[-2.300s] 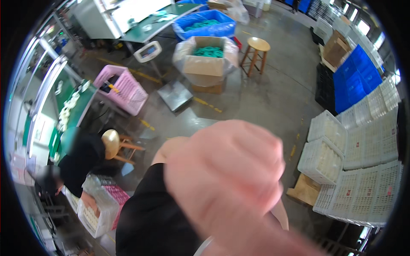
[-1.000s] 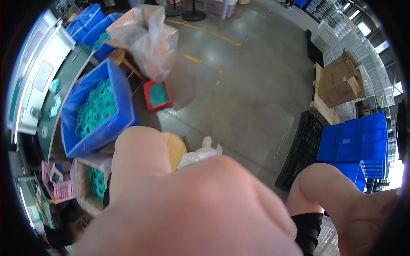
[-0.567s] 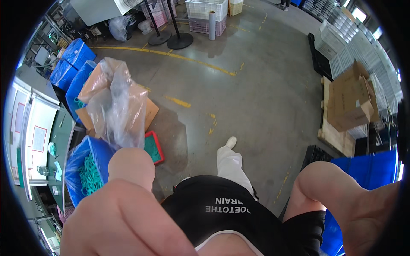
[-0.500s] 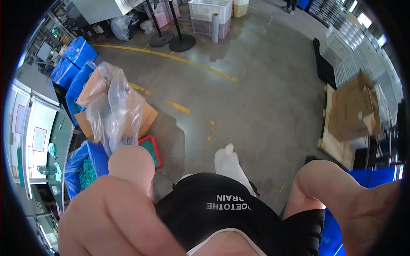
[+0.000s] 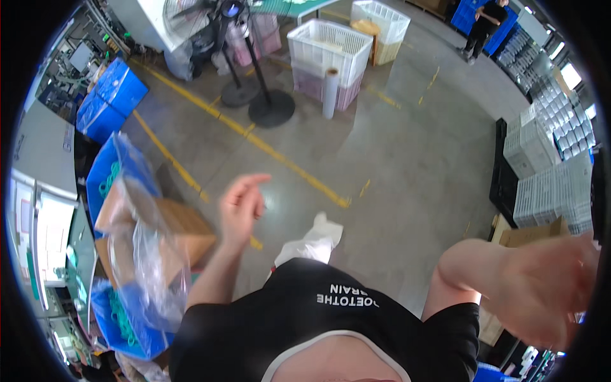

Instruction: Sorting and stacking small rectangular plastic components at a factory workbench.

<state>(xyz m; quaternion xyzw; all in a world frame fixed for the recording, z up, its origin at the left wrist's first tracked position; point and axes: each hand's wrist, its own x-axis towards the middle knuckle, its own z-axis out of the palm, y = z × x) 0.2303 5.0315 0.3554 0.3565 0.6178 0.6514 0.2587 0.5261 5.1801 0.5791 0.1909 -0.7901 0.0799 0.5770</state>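
Note:
My left hand (image 5: 242, 204) hangs in the air over the concrete floor, arm out from my black T-shirt (image 5: 318, 318), fingers loosely apart and holding nothing. It is nearest a cardboard box (image 5: 181, 232) lined with a clear plastic bag (image 5: 149, 261), to its left. My right hand (image 5: 547, 290) is close to the camera at the right edge, large and blurred; its fingers are hidden, so its grip is unclear. My white-shod foot (image 5: 312, 240) shows below, between the arms.
Blue bins (image 5: 108, 102) of green parts stand along the left. Two fan stands (image 5: 270, 108), a white roll (image 5: 330, 92) and white crates (image 5: 328, 48) are at the back. Stacked white crates (image 5: 550, 184) fill the right. A yellow floor line (image 5: 280, 159) runs across. A person in black (image 5: 485, 22) stands far off.
My left hand, which filled the lens up close, has dropped away to arm's length. The view has swung across the floor toward the fan stands and white crates.

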